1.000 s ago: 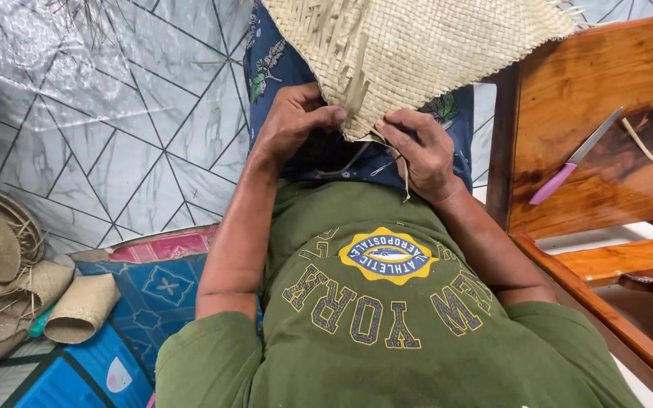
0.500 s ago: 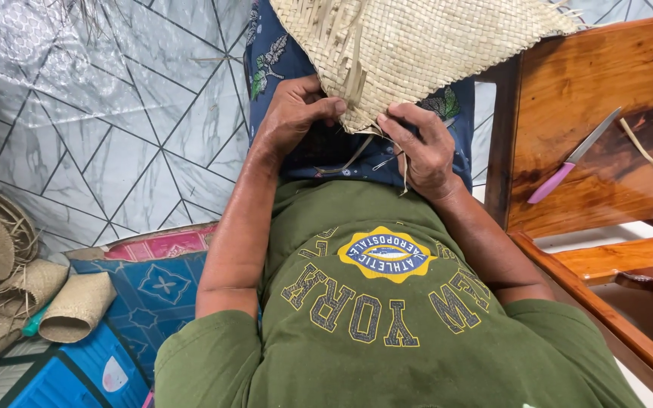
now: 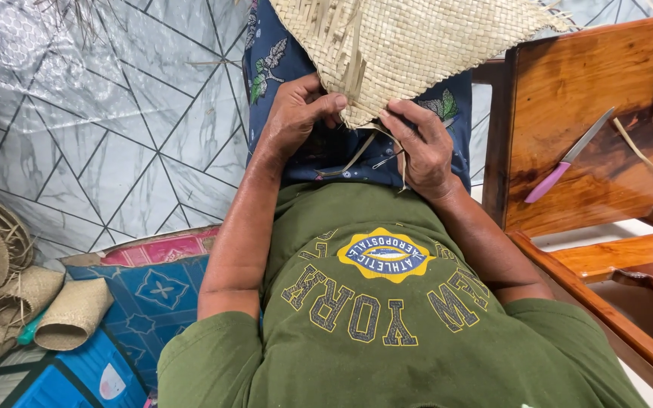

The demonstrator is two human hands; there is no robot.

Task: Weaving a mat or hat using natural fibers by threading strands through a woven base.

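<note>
A pale woven straw mat (image 3: 417,45) lies over my lap, its near corner pointing toward me. My left hand (image 3: 300,113) pinches the mat's edge near that corner, thumb and fingers closed on loose strips. Just to the right, my right hand (image 3: 421,143) grips the same corner, fingers curled over the weave. Thin loose straw strips (image 3: 364,151) hang down between the two hands over my blue patterned skirt (image 3: 326,155). I wear an olive green printed shirt (image 3: 387,302).
A pink-handled knife (image 3: 564,159) lies on a wooden chair (image 3: 591,98) to the right. Rolled woven straw pieces (image 3: 73,313) are piled at the lower left beside a blue patterned cushion (image 3: 156,295). The floor (image 3: 100,113) is grey with geometric lines.
Both hands have shifted slightly along the mat's corner; the fingers keep working the strips. The mat and knife stay where they were.
</note>
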